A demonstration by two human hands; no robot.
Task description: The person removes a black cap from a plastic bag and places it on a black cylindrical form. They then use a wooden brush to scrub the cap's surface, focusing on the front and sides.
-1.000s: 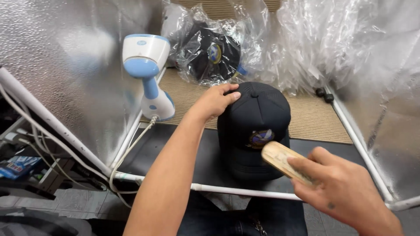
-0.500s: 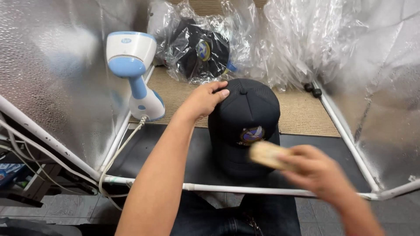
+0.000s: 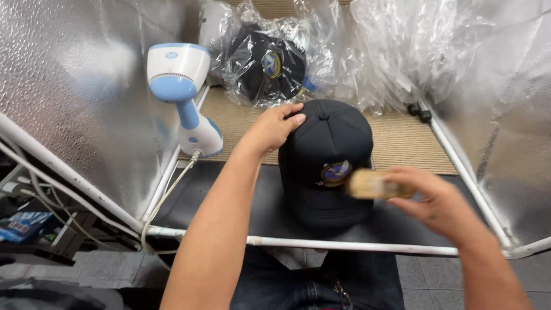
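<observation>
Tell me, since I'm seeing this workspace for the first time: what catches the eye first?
A black cap with a round front emblem stands in the middle, the left hand resting on its crown and the right hand holding a blurred wooden brush at the emblem. To the left stands a blue and white handheld steamer; behind, a bagged dark cap lies among crinkled clear plastic.

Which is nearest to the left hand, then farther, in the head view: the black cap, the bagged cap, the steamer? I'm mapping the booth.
1. black cap: under the left hand.
2. bagged cap: just behind, at the back.
3. steamer: off to the left.
</observation>
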